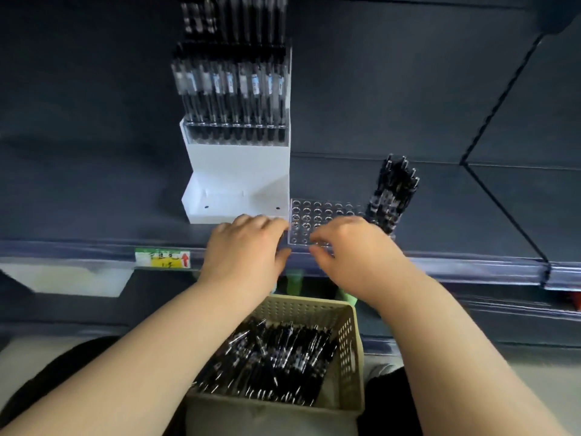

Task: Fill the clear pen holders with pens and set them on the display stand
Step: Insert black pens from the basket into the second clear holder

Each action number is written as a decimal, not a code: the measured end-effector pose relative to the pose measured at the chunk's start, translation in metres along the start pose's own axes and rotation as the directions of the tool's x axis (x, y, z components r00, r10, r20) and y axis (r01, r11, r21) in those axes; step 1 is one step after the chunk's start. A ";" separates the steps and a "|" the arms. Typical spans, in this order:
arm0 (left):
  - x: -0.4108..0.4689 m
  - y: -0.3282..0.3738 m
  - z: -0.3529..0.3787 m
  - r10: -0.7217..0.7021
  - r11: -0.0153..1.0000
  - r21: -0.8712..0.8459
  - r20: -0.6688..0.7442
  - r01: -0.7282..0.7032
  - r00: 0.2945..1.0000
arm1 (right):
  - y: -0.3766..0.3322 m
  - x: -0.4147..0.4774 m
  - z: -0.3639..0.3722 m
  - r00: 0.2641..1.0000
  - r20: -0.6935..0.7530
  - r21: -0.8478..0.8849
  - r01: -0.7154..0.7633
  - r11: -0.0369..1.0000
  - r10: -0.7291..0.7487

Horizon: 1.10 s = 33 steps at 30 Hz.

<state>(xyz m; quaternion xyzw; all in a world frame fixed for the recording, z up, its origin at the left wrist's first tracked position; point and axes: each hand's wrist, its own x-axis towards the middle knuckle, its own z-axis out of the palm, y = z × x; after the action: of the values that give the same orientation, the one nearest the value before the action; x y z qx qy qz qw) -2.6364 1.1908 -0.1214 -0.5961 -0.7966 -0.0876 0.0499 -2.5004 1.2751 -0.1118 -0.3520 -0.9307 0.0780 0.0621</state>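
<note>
Fingers of the left hand curl at the left end of the holder. The right hand curls over its front edge. Whether either hand grips it cannot be told.

The holder lies on the shelf, long axis left-right, just right of the stand, directly ahead of both hands. Pens fill its right end.

The label shows a red arrow; its writing is unreadable.
</note>
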 end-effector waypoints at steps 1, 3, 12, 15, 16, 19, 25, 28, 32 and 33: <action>-0.010 -0.006 0.004 -0.013 1.000 0.010 0.031 0.013 0.999 | -0.004 -0.007 0.010 0.997 0.073 0.001 -0.012 1.000 0.012; -0.032 -0.020 0.014 -0.043 0.999 0.032 0.106 0.040 0.993 | -0.015 -0.020 0.027 0.979 0.204 0.011 -0.028 1.000 0.025; -0.076 -0.070 0.074 -0.162 0.985 0.032 0.481 0.167 0.862 | -0.047 -0.039 0.114 0.849 0.518 0.081 -0.165 0.983 0.100; -0.076 -0.071 0.090 -0.165 0.986 0.068 0.518 0.152 0.839 | -0.049 -0.038 0.147 0.813 0.556 0.044 -0.235 0.971 0.172; -0.075 -0.070 0.096 -0.169 0.986 0.083 0.534 0.147 0.828 | -0.050 -0.039 0.157 0.798 0.573 0.042 -0.256 0.966 0.187; -0.070 -0.067 0.112 -0.168 0.986 0.101 0.586 0.134 0.793 | -0.056 -0.037 0.184 0.761 0.619 0.047 -0.282 0.958 0.194; -0.052 -0.062 0.145 -0.195 0.979 0.089 0.642 0.181 0.741 | -0.064 -0.018 0.216 0.777 0.608 0.034 -0.232 0.972 0.164; -0.045 -0.062 0.161 -0.229 0.971 0.113 0.674 0.208 0.702 | -0.060 -0.007 0.228 0.787 0.591 0.029 -0.239 0.970 0.177; -0.039 -0.064 0.175 -0.235 0.967 0.102 0.717 0.235 0.657 | -0.055 0.001 0.244 0.771 0.601 0.080 -0.319 0.944 0.210; -0.038 -0.064 0.178 -0.233 0.966 0.096 0.725 0.240 0.649 | -0.055 0.002 0.247 0.768 0.602 0.091 -0.340 0.936 0.220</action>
<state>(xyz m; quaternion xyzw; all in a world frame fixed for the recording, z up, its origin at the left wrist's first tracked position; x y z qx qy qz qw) -2.6826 1.1731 -0.3079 -0.4725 -0.8204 0.1481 -0.2860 -2.5796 1.2106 -0.3434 -0.4384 -0.8290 0.2810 -0.2041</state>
